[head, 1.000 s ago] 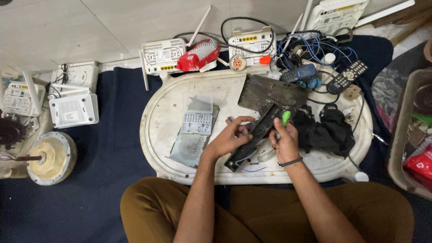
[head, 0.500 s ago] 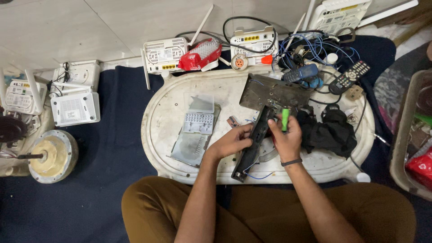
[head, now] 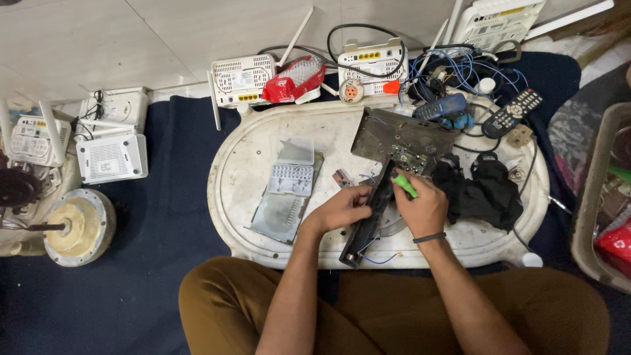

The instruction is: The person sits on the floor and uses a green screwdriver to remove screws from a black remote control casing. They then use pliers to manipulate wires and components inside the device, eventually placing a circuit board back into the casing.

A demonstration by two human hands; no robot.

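A long black casing [head: 368, 220] lies tilted on the white oval tray [head: 230, 197]. My left hand [head: 343, 208] grips its left side near the middle. My right hand [head: 424, 209] is closed on a green-handled tool [head: 404, 186], its tip at the casing's upper end, beside a dark circuit board [head: 397, 139]. Thin blue wires trail from the casing's lower end.
A grey plastic parts tray [head: 288, 190] lies left on the oval tray, black cloth [head: 483, 190] to the right. White routers [head: 242, 79], a red pouch [head: 294, 79], tangled cables, a remote [head: 513, 112] and a phone line the far edge. More routers [head: 108, 158] and a round motor [head: 75, 227] sit left; a bin [head: 595, 204] stands right.
The casing has swung more upright on the tray. Both hands shifted slightly with it; the green tool stays at its upper end.
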